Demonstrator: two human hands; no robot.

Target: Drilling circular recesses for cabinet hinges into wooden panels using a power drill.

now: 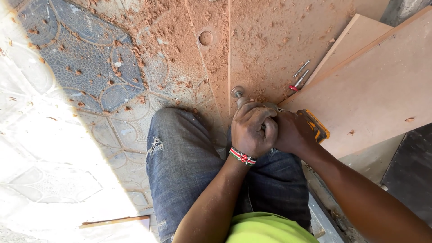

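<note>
Both my hands grip a power drill (316,126) with a yellow and black body, held over my lap. My left hand (253,127), with a beaded bracelet at the wrist, wraps the front of the drill near the chuck. My right hand (292,132) holds the handle behind it. A round cutter bit (237,92) sticks out of the drill's front and sits against a brown board (265,40) lying on the floor. A shallow round recess (205,38) is cut into the neighbouring board further ahead.
Reddish sawdust covers the boards and the patterned floor covering (90,63). Loose drill bits (300,74) lie on the board beside stacked brown panels (378,85) at the right. My knee in torn jeans (180,148) is below. A wood strip (114,221) lies at the lower left.
</note>
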